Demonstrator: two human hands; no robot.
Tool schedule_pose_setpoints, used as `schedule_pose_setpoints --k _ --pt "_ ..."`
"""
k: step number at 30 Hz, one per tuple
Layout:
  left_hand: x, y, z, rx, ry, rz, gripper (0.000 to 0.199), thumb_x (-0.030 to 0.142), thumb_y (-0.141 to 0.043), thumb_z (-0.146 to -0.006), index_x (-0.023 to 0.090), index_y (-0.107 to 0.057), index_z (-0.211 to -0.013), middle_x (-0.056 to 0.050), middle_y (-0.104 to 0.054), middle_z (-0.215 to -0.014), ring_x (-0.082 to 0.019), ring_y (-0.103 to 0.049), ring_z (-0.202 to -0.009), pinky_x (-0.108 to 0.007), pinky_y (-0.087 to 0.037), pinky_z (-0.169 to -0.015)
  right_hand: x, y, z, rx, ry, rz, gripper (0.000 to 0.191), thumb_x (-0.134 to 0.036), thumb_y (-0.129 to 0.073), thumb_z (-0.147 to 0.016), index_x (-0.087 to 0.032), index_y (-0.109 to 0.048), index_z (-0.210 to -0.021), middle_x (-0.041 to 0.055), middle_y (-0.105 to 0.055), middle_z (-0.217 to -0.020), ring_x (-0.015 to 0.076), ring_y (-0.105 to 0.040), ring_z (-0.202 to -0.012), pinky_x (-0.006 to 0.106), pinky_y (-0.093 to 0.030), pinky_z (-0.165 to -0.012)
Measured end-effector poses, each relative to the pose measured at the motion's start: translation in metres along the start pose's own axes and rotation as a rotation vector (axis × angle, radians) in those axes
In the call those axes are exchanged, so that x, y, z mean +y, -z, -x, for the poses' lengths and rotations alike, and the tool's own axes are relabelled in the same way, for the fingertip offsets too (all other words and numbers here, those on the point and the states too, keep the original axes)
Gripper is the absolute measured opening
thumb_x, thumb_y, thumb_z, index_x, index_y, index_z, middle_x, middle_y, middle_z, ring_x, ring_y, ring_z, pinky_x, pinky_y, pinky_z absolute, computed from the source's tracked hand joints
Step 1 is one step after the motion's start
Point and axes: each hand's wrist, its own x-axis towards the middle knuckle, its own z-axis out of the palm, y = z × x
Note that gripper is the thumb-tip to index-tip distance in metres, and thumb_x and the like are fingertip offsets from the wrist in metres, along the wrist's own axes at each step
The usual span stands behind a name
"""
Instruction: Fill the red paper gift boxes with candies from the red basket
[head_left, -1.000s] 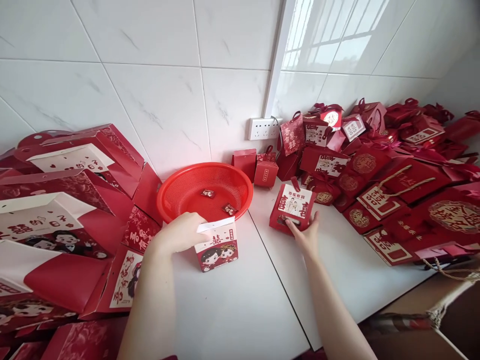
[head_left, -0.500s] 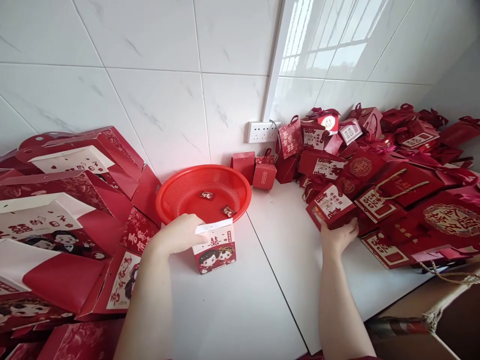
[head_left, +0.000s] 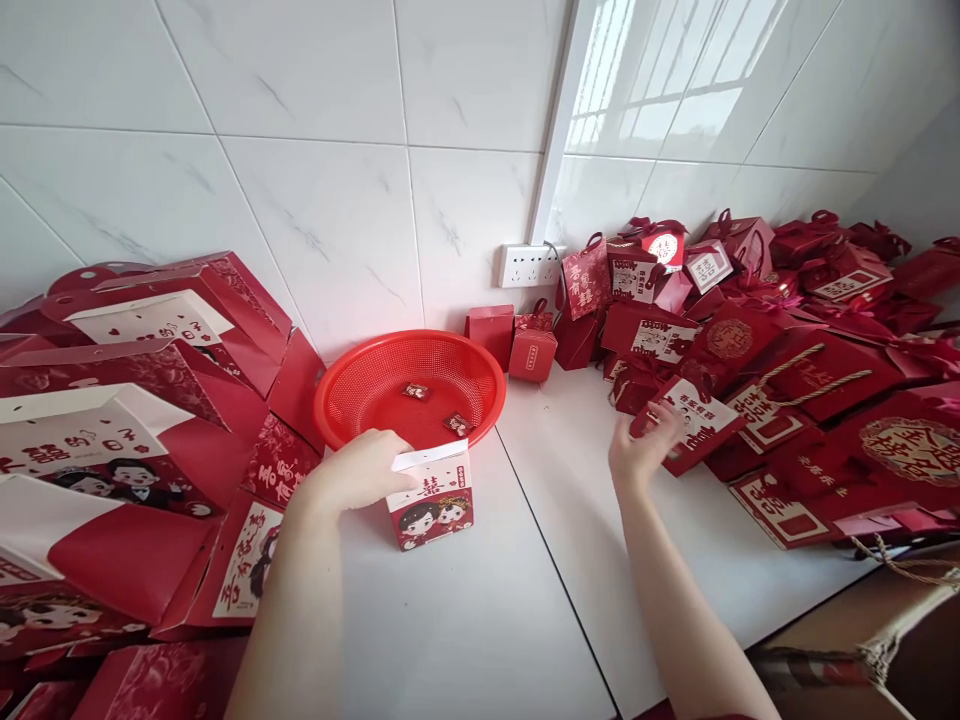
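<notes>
My left hand (head_left: 369, 468) grips a small red and white gift box (head_left: 433, 505) by its upper left side; some fingers are hidden behind it. The box stands upright on the white tabletop, with two cartoon figures on its front. My right hand (head_left: 643, 442) is open, fingers apart, in front of another red gift box (head_left: 694, 425) with a white label. That box leans tilted against the pile on the right; whether the fingertips touch it I cannot tell. Behind my left hand sits a red plastic basket (head_left: 337, 385) holding two small wrapped pieces (head_left: 416, 391).
Large red boxes with open tops (head_left: 150, 500) crowd the left side. At the right lies a heap of red gift boxes (head_left: 787, 340), some with rope handles or ribbons. A power strip (head_left: 529, 266) is fixed on the tiled wall (head_left: 315, 220). A cardboard carton (head_left: 847, 640) is at the lower right.
My right hand has let go of the labelled red gift box, which now rests against the pile, and has drawn slightly up and left. My left hand stays on its box.
</notes>
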Motion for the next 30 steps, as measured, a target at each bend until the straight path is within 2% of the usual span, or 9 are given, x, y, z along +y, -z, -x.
schedule_pose_setpoints --k 4,11,13,15,18,21,24,27,30 --pt "0.002 -0.001 0.004 0.012 -0.016 -0.001 0.021 0.03 -0.058 -0.072 0.019 -0.043 -0.063 -0.002 -0.055 -0.067 -0.014 -0.048 -0.059 -0.027 -0.026 -0.053 -0.051 -0.032 -0.029 -0.042 0.127 -0.108 0.052 -0.033 -0.039 -0.092 -0.016 -0.032 -0.141 0.0191 -0.038 -0.142 0.0259 -0.044 -0.13 0.038 -0.045 -0.099" --pt "-0.004 -0.003 0.005 0.02 -0.011 -0.019 0.021 0.03 -0.055 -0.073 0.019 -0.041 -0.062 0.0 -0.053 -0.063 -0.013 -0.044 -0.055 -0.027 -0.022 -0.051 -0.112 -0.09 -0.049 -0.155 0.218 -0.074 0.065 -0.04 -0.053 -0.086 -0.023 -0.035 -0.146 0.0148 -0.022 -0.157 0.0302 -0.026 -0.142 0.045 -0.029 -0.111" --pt "-0.005 -0.002 0.004 0.021 -0.023 -0.015 0.021 0.03 -0.055 -0.074 0.019 -0.042 -0.062 0.0 -0.053 -0.062 -0.012 -0.044 -0.056 -0.028 -0.022 -0.051 -0.12 -0.095 -0.048 -0.188 0.222 -0.043 0.061 -0.043 -0.057 -0.083 -0.025 -0.045 -0.14 0.0129 -0.033 -0.153 0.032 -0.035 -0.137 0.049 -0.026 -0.111" --pt "-0.006 -0.001 0.003 0.016 -0.029 -0.006 0.022 0.031 -0.055 -0.074 0.018 -0.041 -0.061 0.001 -0.052 -0.062 -0.012 -0.043 -0.056 -0.028 -0.021 -0.051 -0.124 -0.091 -0.051 -0.196 0.189 -0.006 0.045 -0.047 -0.049 -0.089 -0.019 -0.058 -0.123 0.0162 -0.054 -0.135 0.0331 -0.047 -0.125 0.053 -0.022 -0.111" --pt "-0.007 -0.001 0.002 0.011 -0.007 0.01 0.022 0.032 -0.054 -0.074 0.019 -0.041 -0.062 0.001 -0.05 -0.061 -0.012 -0.042 -0.056 -0.028 -0.02 -0.051 -0.123 -0.076 -0.062 -0.195 0.117 0.043 0.051 -0.048 -0.028 -0.098 -0.014 -0.065 -0.101 0.0201 -0.066 -0.104 0.0343 -0.056 -0.11 0.055 -0.022 -0.108" --pt "-0.009 -0.002 0.0 0.006 -0.015 0.028 0.024 0.032 -0.054 -0.073 0.019 -0.037 -0.061 0.002 -0.044 -0.06 -0.012 -0.038 -0.054 -0.029 -0.02 -0.052 -0.114 -0.061 -0.073 -0.284 0.123 0.061 0.047 -0.052 -0.037 -0.095 -0.016 -0.061 -0.114 0.0181 -0.063 -0.117 0.0321 -0.055 -0.114 0.047 -0.033 -0.104" --pt "-0.011 -0.002 -0.002 0.001 -0.035 0.042 0.026 0.032 -0.055 -0.073 0.019 -0.035 -0.061 0.003 -0.04 -0.059 -0.011 -0.035 -0.053 -0.029 -0.019 -0.051 -0.098 -0.055 -0.078 -0.499 0.147 0.081 0.055 -0.05 -0.063 -0.082 -0.021 -0.054 -0.128 0.0141 -0.055 -0.135 0.029 -0.052 -0.122 0.038 -0.041 -0.1" --pt "-0.011 -0.003 -0.003 -0.002 -0.037 0.041 0.023 0.032 -0.055 -0.073 0.019 -0.041 -0.062 0.002 -0.045 -0.059 -0.012 -0.039 -0.055 -0.029 -0.02 -0.051 -0.085 -0.054 -0.08 -0.761 0.095 0.133 0.055 -0.044 -0.077 -0.071 -0.019 -0.064 -0.118 0.015 -0.064 -0.122 0.0315 -0.062 -0.108 0.04 -0.047 -0.092" --pt "-0.008 -0.002 -0.001 0.003 -0.013 0.033 0.019 0.032 -0.055 -0.073 0.018 -0.048 -0.063 -0.001 -0.053 -0.063 -0.014 -0.048 -0.059 -0.028 -0.024 -0.053 -0.082 -0.055 -0.079 -0.898 0.056 0.156 0.046 -0.053 -0.07 -0.077 -0.019 -0.069 -0.107 0.0156 -0.068 -0.116 0.0334 -0.066 -0.102 0.043 -0.048 -0.088"
